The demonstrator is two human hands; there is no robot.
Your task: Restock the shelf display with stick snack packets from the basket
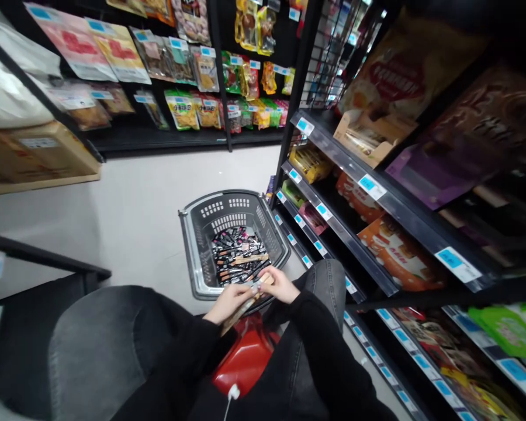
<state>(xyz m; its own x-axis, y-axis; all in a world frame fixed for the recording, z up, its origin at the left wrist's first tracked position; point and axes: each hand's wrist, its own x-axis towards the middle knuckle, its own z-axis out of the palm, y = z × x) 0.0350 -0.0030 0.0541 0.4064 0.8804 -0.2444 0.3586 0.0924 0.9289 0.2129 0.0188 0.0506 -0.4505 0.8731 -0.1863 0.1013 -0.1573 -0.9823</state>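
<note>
My left hand and my right hand are close together over the near rim of a dark grey shopping basket. Between them, both hands' fingers are closed on a long, slim tan strip; its exact kind is too small to tell. The strip slants from my right fingers down towards my lap, partly covered by my left hand. Inside the basket lies a loose heap of slim, mostly black packets, some with tan or pink parts. A few longer tan pieces lie across the heap.
Shelves with price tags and boxed snacks rise close on the right. Hanging snack bags fill the back rack. A cardboard box stands left on the pale floor. Between my knees is a glossy red object with a white cable.
</note>
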